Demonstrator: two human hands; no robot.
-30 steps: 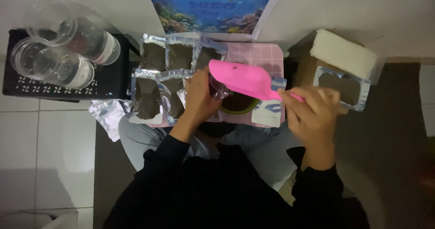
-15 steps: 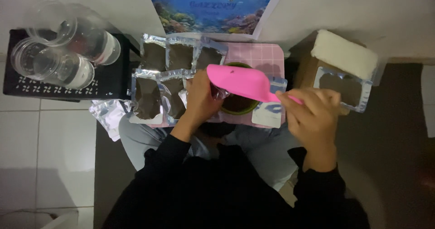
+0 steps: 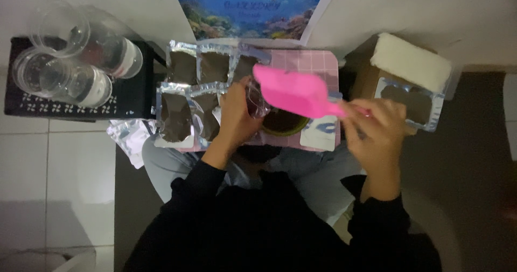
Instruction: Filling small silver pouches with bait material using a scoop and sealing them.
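Observation:
My right hand (image 3: 377, 129) grips the handle of a pink scoop (image 3: 293, 93), whose blade is tilted over a green bowl (image 3: 284, 124) of dark material. My left hand (image 3: 236, 114) holds a small clear pouch (image 3: 257, 100) open at the scoop's tip, left of the bowl. Both rest over a pink checked tray (image 3: 309, 63) on my lap. Several filled clear pouches (image 3: 183, 91) of dark material lie in rows on the tray's left side.
Stacks of clear plastic cups (image 3: 70, 62) lie on a black crate (image 3: 81, 102) at the left. A cardboard box (image 3: 371, 75) with a white block (image 3: 412, 62) and another filled pouch (image 3: 412, 102) stands at the right. An underwater poster (image 3: 250, 8) hangs behind. Empty pouches (image 3: 126, 137) lie at my left knee.
The scoop has shifted left and tilted down toward the pouch in my left hand. My right hand has followed it slightly.

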